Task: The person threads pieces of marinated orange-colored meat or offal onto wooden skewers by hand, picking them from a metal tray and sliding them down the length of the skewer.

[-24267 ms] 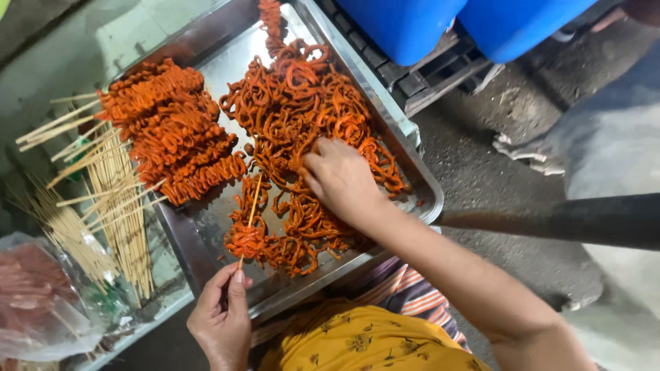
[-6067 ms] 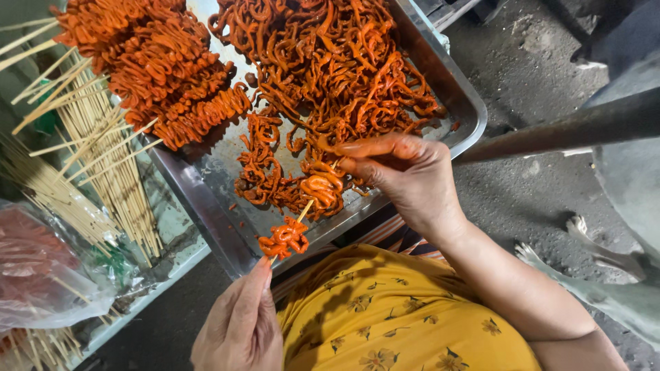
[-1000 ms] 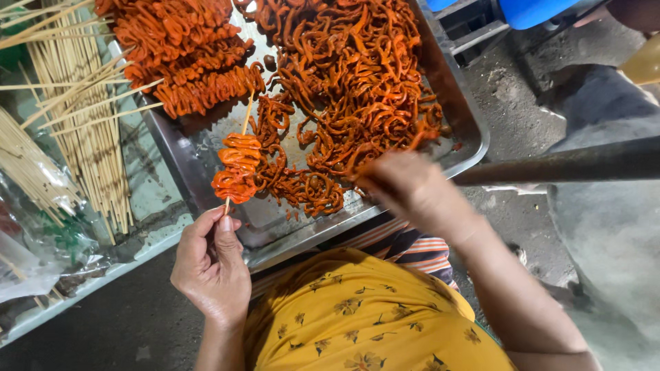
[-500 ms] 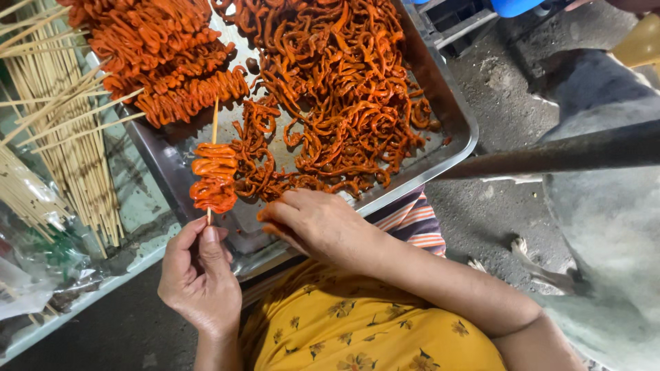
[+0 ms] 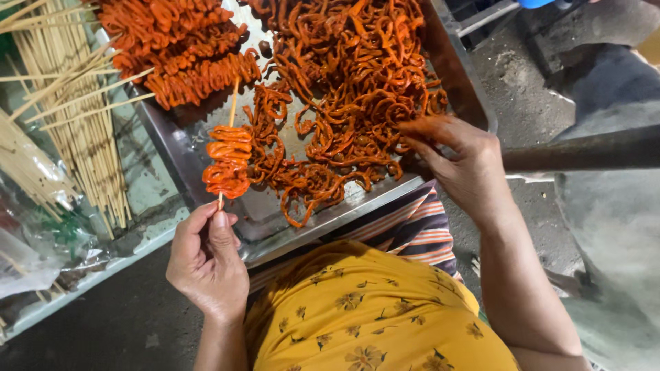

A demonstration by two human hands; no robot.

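My left hand [image 5: 206, 255] pinches the lower end of a thin bamboo skewer [image 5: 232, 103], held upright over the near left corner of a metal tray [image 5: 474, 103]. A wad of folded orange marinated strips [image 5: 227, 161] is threaded on its lower half; the upper half is bare. My right hand [image 5: 462, 161], its fingertips smeared orange, hovers over the tray's near right side with fingers spread, touching or just above the loose pile of orange strips [image 5: 350, 96]. Whether it holds a strip I cannot tell.
Finished skewers [image 5: 179, 48] lie stacked at the tray's far left. Several bare bamboo sticks [image 5: 75, 130] lie left of the tray, beside crumpled clear plastic bags [image 5: 34, 240]. A dark bar [image 5: 584, 148] crosses at the right. A yellow flowered garment [image 5: 371, 316] fills the bottom.
My right hand has moved from beside the skewer, near the tray's front edge, out to the right over the loose strips. The left hand has kept hold of the loaded skewer.
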